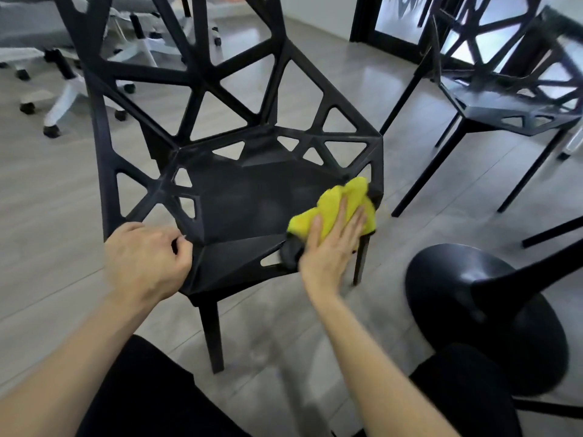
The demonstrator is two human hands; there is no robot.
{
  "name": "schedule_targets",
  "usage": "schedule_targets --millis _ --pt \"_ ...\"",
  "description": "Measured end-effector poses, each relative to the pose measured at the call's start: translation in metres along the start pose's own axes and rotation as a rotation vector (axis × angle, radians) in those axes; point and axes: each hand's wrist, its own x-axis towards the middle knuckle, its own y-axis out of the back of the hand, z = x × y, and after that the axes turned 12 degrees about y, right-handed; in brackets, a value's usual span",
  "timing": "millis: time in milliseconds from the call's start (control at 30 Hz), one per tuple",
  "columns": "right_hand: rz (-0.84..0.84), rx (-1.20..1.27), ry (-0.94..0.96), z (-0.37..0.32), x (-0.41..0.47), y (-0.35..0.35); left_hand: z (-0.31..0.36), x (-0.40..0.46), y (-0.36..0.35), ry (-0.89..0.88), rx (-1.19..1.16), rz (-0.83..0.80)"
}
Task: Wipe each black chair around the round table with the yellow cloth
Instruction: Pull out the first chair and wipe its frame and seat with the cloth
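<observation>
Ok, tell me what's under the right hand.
The right hand presses flat on the yellow cloth, bunched on the black chair seat's right edge. The seat beneath the cloth is covered.

Bare seat lies open left of the right hand (331, 244), while the black chair (239, 197)'s side rim just beyond its fingertips and the table base (482, 313) to its right block passage.

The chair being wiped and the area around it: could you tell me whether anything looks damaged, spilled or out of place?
Nothing stands out. The near black chair stands upright and looks intact; the right hand presses the yellow cloth flat on the seat's right edge, and the left hand grips its left front corner.
</observation>
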Motion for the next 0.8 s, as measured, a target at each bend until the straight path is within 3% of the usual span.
schedule_targets --millis 67,133,233,300,400,467,533,667,733,800 --pt "-0.115 0.042 0.145 -0.003 -0.041 0.015 -0.002 0.000 -0.002 -0.005 0.008 0.002" --pt "-0.162 0.073 0.190 0.024 -0.015 0.020 -0.002 0.000 -0.003 0.013 0.012 0.006" --pt "-0.077 0.022 -0.032 0.043 0.046 0.018 -0.002 0.001 -0.005 0.005 0.015 0.000" --pt "-0.022 0.004 -0.063 0.014 0.028 0.010 -0.001 0.000 -0.006 0.001 0.021 0.013" --pt "-0.186 0.049 0.219 -0.029 -0.054 0.017 -0.001 0.002 -0.005 0.020 0.009 0.010" --pt "-0.224 0.048 0.339 -0.012 -0.058 0.025 -0.005 -0.001 -0.009 0.007 0.023 0.007" --pt "-0.190 0.014 0.246 0.018 -0.010 0.025 -0.003 -0.002 -0.007 0.004 0.011 0.035" --pt "-0.111 0.003 -0.139 0.052 0.076 0.018 -0.001 -0.001 -0.005 0.029 0.034 -0.035" --pt "-0.078 -0.032 -0.038 0.025 0.040 0.014 0.000 -0.003 -0.003 0.045 0.058 -0.092" --pt "-0.198 -0.013 0.317 -0.007 -0.020 0.019 0.005 -0.003 0.001 0.042 0.048 -0.124"
